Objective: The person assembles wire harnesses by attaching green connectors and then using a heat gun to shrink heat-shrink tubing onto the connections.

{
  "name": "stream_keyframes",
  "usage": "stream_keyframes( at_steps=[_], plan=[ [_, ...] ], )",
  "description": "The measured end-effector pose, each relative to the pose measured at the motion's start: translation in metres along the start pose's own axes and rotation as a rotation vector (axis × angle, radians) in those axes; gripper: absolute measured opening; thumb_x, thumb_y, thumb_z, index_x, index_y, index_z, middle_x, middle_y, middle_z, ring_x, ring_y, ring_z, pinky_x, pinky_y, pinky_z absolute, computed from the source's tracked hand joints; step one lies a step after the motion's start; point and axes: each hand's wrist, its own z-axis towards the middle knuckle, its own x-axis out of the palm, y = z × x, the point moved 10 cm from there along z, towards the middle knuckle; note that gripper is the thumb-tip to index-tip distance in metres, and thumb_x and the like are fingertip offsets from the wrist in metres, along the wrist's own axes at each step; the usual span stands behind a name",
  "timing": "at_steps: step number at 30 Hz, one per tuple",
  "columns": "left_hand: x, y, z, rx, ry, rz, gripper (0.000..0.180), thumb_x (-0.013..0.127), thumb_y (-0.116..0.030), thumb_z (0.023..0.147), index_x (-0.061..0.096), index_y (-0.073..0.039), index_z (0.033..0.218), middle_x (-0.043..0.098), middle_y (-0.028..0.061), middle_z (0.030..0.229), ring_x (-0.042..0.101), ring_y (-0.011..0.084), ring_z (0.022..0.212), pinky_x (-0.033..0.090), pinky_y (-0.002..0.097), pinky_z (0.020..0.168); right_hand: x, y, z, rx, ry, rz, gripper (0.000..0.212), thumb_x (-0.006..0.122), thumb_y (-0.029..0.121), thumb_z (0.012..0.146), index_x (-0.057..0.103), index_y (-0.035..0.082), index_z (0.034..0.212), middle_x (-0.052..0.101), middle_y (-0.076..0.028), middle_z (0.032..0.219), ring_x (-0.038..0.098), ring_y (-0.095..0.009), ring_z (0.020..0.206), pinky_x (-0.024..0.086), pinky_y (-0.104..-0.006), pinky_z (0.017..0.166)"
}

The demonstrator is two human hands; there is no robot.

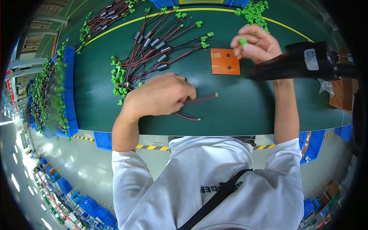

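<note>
My left hand (163, 94) is closed on a red and black wire lead (201, 99), whose loose end sticks out to the right. A second pair of wire ends (188, 116) shows below that hand. Between the thumb and fingertips of my right hand (260, 45) is a small green connector (243, 41). It is held above the right edge of an orange fixture plate (225, 69) that lies on the table. A black electric screwdriver (291, 66) stretches across my right wrist and hides part of it. Behind my left hand spreads a bunch of wire harnesses (154, 43) with green connectors.
Loose green connectors (255, 15) are heaped at the back right. More harnesses (105, 19) lie at the back left. A blue bin (69, 92) full of harnesses stands off the left edge. A cardboard box (340, 94) sits at the right end of the green table (230, 119).
</note>
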Motion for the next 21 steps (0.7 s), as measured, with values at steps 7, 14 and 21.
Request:
stream_keyframes(
  at_steps=[7, 14, 21],
  plan=[
    [-0.038, 0.007, 0.016, -0.046, -0.531, 0.251, 0.025, 0.075, -0.006, 0.083, 0.073, -0.002, 0.108, 0.063, 0.0116, 0.097, 0.065, 0.0325, 0.092, 0.055, 0.0426, 0.08, 0.042, -0.031, 0.005, 0.265, -0.017, -0.037, 0.024, 0.067, 0.02, 0.108, 0.068, 0.002, 0.123, 0.072, -0.007, 0.1, 0.073, -0.015, 0.087, 0.06, -0.0281, 0.072],
    [-0.023, 0.004, 0.03, -0.021, -0.664, 0.207, 0.018, 0.076, -0.006, 0.09, 0.071, -0.001, 0.107, 0.061, 0.0123, 0.1, 0.065, 0.0335, 0.093, 0.054, 0.0438, 0.079, 0.031, -0.025, 0.012, -0.053, -0.184, -0.139, 0.025, 0.066, 0.012, 0.107, 0.065, 0.001, 0.13, 0.07, -0.008, 0.101, 0.068, -0.013, 0.086, 0.057, -0.027, 0.071],
    [-0.029, 0.012, 0.027, 0.016, -0.771, -0.217, 0.013, 0.075, -0.001, 0.095, 0.07, 0.002, 0.106, 0.063, 0.0119, 0.099, 0.065, 0.0285, 0.086, 0.052, 0.0381, 0.073, 0.029, -0.016, 0.007, -0.176, -0.229, -0.211, 0.025, 0.067, 0.005, 0.105, 0.067, -0.001, 0.129, 0.068, -0.008, 0.103, 0.066, -0.013, 0.082, 0.056, -0.0261, 0.068]
  ],
)
